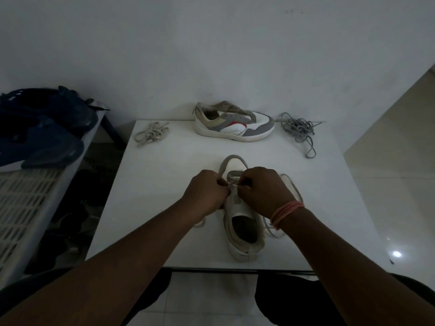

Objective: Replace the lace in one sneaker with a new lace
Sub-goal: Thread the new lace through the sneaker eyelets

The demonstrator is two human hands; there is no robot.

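1. A white sneaker (242, 222) stands on the white bench (164, 165), near its front edge, toe pointing away from the person.
2. The left hand (204, 191) and right hand (263, 191) meet over the eyelets, each grip pinching a pale lace (233, 183).
3. A second sneaker (235, 124) lies at the back edge, between a beige lace bundle (151, 134) and a grey lace tangle (299, 130).

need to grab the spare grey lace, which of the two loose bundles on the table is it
The grey lace bundle at the far right corner, right of the sideways sneaker; the bundle at far left is beige.
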